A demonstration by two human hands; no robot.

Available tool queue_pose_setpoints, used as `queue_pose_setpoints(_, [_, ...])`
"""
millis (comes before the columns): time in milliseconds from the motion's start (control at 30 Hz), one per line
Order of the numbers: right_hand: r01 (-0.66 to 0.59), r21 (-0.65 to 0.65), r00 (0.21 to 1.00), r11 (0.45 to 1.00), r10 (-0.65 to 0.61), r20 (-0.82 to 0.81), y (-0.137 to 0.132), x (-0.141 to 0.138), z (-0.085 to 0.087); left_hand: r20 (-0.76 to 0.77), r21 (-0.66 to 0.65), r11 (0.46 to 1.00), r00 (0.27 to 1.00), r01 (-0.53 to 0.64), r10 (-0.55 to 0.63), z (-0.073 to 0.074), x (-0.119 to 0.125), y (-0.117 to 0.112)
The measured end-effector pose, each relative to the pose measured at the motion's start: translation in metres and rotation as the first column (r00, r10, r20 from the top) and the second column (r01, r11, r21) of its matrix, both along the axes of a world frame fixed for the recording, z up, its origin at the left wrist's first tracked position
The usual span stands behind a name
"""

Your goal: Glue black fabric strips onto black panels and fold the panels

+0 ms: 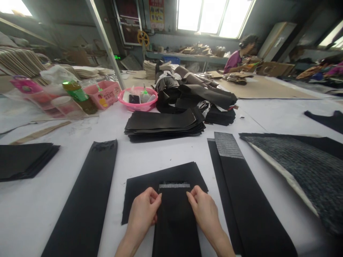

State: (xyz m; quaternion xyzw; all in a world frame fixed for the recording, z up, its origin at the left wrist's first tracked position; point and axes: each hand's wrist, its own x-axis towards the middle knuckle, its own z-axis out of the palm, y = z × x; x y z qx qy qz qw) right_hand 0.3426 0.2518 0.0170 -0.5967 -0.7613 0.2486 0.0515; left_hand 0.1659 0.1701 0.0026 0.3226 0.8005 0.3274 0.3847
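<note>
A narrow black strip [175, 217] with a grey band at its far end lies on top of a wider black sheet [139, 185] on the white table [166, 150]. My left hand [143, 212] pinches the strip's left edge, fingers curled. My right hand [205, 210] pinches its right edge the same way. The two hands face each other across the strip, just below the grey band.
Long black strips lie at left [85, 200] and right [241, 200]. A stack of black sheets [164, 125] sits ahead, with a pink bowl [138, 100], pink basket [105, 93] and green bottle [79, 95] behind. A textured dark mat [300, 167] lies right. A person [238, 57] works at the far table.
</note>
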Motion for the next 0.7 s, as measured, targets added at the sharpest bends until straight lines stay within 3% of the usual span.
queue_pose_setpoints(700, [-0.014,-0.001,1.000,1.000,0.014,0.000,0.0012,0.0010,-0.0063,0.084,0.011,1.000,0.996,-0.010,0.009,0.0015,-0.0039,0.0030])
